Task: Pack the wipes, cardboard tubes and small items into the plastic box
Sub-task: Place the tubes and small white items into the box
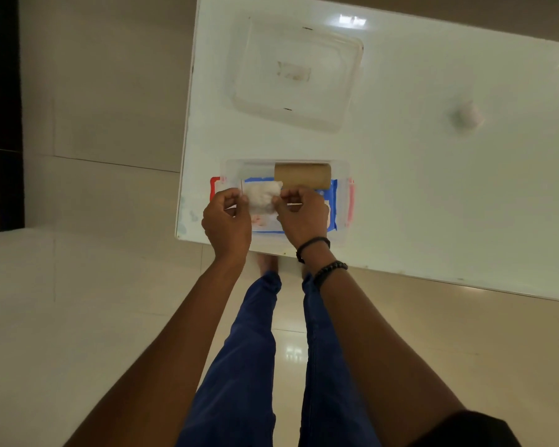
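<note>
A clear plastic box (342, 175) with red side clips stands at the table's near edge. Inside it lies a brown cardboard tube (302, 175) along the far wall, on top of a blue wipes pack (332, 201). My left hand (227, 221) and my right hand (304, 217) hold a small clear bag of white fluffy material (261, 195) between them, just above the box's left half. Each hand pinches one end of the bag. What lies under my hands in the box is hidden.
The box's clear lid (296, 72) lies on the white table (433, 188) further back. A small whitish lump (467, 116) sits to the right. The table's left edge and near edge border tiled floor. My legs in blue trousers stand below.
</note>
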